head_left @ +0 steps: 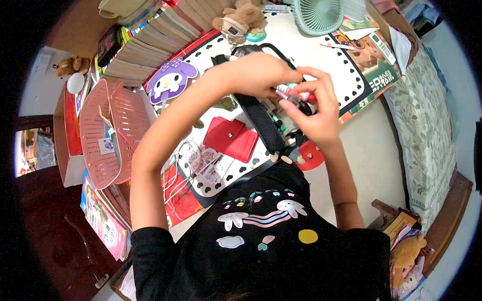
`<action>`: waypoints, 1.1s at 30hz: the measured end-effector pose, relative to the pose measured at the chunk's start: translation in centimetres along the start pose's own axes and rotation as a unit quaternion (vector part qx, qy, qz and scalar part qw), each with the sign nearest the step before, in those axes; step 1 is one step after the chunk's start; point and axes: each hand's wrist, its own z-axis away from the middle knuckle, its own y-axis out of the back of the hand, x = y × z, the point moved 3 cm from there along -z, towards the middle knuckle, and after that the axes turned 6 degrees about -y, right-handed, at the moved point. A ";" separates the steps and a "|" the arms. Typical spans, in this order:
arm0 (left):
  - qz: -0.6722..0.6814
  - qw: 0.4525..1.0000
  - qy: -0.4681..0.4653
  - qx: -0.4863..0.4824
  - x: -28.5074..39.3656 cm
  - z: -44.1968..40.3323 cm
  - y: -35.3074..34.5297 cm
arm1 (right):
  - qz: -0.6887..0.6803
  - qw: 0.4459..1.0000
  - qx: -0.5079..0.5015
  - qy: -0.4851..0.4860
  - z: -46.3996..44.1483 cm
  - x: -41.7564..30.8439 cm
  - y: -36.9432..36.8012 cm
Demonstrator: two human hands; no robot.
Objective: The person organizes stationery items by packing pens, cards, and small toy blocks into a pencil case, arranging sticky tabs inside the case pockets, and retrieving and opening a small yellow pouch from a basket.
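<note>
Pens (287, 92), or slim things very like them, are between our two hands, just above the open black case (258, 123). Our right hand (324, 113) has them pinched between thumb and curled fingers. Our left hand (263, 75) is bent in close from the other side, but its fingertips are hidden, so we can't tell if it's gripping or only touching. Tbh, we'd go for a light, even pinch near the middle so nothing slides out, with both wrists low over the case. The red wallet (228, 138), nearer our body than the left hand, is worth steering our elbow around.
</note>
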 end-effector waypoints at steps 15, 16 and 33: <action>-0.200 0.964 -0.006 -0.175 1.4 4.4 -6.8 | 0.212 0.962 -0.169 -0.031 5.9 1.1 -6.1; -0.200 0.964 -0.003 -0.173 1.3 4.5 -6.9 | 0.213 0.961 -0.172 -0.028 5.8 0.9 -6.0; 0.107 0.967 0.132 0.191 0.3 6.3 -1.9 | -0.226 0.965 0.048 -0.122 4.5 1.4 -3.1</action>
